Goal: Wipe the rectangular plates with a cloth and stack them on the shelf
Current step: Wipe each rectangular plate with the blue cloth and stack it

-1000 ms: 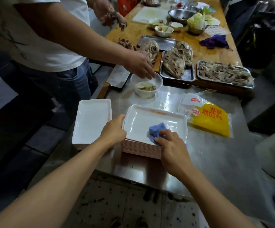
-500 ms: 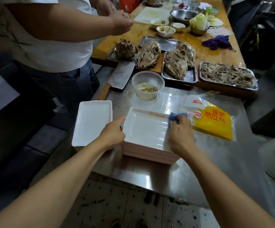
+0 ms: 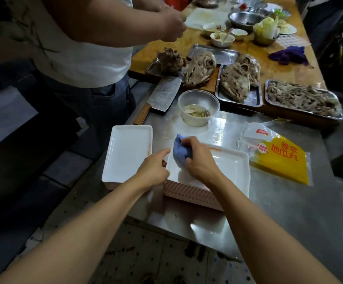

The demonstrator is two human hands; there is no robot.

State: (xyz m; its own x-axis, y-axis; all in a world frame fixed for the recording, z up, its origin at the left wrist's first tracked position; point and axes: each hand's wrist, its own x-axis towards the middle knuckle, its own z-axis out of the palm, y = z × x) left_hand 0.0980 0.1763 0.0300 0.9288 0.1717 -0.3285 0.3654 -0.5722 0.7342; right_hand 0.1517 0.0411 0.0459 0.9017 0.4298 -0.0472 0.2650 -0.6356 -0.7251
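Observation:
A stack of white rectangular plates (image 3: 228,171) sits on the steel table in front of me. My right hand (image 3: 201,160) grips a bunched blue cloth (image 3: 181,151) and presses it on the top plate's far left corner. My left hand (image 3: 153,170) holds the left edge of that top plate, thumb over the rim. A second, lower stack of the same white plates (image 3: 128,152) lies just to the left, at the table's edge.
Behind the plates stand a clear plastic bowl (image 3: 198,107) with leftovers and a cleaver (image 3: 162,97). A yellow food packet (image 3: 277,156) lies to the right. Metal trays of cooked meat (image 3: 301,99) fill the wooden table beyond. Another person (image 3: 80,42) stands at the left.
My right hand has swept the cloth from the plate's far right corner across to its far left corner. My left hand stayed on the left edge. The other person's hands stay raised.

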